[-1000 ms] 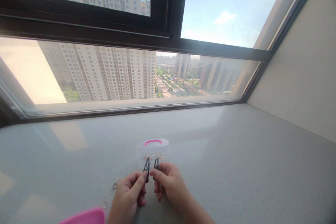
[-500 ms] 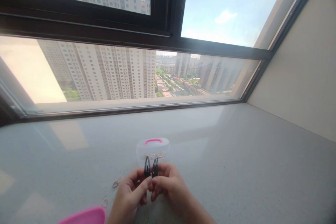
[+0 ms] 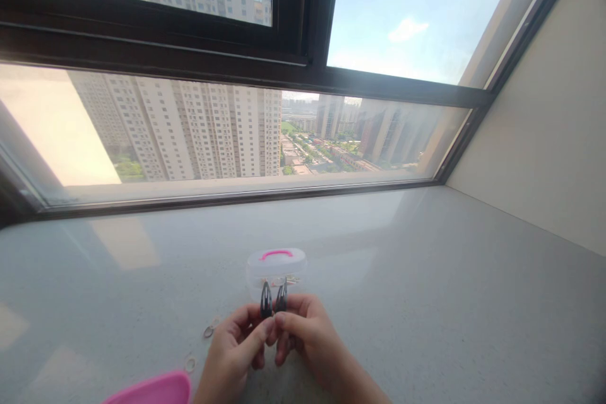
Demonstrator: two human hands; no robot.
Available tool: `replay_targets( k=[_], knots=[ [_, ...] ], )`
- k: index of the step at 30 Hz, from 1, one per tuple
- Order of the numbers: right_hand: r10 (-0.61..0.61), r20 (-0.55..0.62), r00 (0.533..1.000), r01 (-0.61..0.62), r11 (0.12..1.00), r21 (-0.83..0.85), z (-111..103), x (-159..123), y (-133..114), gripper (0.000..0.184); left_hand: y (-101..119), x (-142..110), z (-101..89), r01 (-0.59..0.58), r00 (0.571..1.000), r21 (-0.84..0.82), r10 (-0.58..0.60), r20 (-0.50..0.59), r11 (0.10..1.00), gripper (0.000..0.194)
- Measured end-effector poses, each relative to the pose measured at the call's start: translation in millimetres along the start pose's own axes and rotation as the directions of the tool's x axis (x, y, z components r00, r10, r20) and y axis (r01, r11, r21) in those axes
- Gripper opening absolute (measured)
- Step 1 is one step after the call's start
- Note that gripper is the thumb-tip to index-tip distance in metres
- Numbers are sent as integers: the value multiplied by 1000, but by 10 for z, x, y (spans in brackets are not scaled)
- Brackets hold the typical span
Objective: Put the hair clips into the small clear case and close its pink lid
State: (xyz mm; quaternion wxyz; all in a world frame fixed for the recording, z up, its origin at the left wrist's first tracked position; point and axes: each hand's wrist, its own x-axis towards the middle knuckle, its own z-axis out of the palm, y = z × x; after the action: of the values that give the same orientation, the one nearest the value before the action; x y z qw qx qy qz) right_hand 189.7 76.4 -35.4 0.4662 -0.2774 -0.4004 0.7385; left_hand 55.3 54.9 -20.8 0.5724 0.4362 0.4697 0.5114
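Hair clips [image 3: 266,300] [image 3: 281,298], both black, are standing nearly upright, their tops spreading slightly apart. Your left hand [image 3: 230,350] is pinching one by its lower end, and your right hand [image 3: 310,334] is pinching the other; on each, thumb and fingers are closing snugly against the clip. Whether the lower ends are touching, you cannot tell. At twelve o'clock, just beyond them, a translucent box [image 3: 279,262] is standing on the counter [image 3: 402,278], showing a pink handle [image 3: 277,254] and small items [image 3: 291,280] inside. At eight o'clock, near your left hand, a dark loop [image 3: 207,332] is lying beside a paler loop [image 3: 215,322], while another loop [image 3: 190,364] is lying closer to you. Farther out at eight, a pink object [image 3: 154,388] is showing only partly. Well beyond the box, a dark-framed window [image 3: 213,58] is facing you.
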Motion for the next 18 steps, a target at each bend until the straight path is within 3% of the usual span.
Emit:
replay_targets(
  k=[18],
  knots=[
    [-9,-13,1000,10,998,56,0,-10,-13,21,46,-42,25,-16,1000,-74,15,-12,997,27]
  ],
)
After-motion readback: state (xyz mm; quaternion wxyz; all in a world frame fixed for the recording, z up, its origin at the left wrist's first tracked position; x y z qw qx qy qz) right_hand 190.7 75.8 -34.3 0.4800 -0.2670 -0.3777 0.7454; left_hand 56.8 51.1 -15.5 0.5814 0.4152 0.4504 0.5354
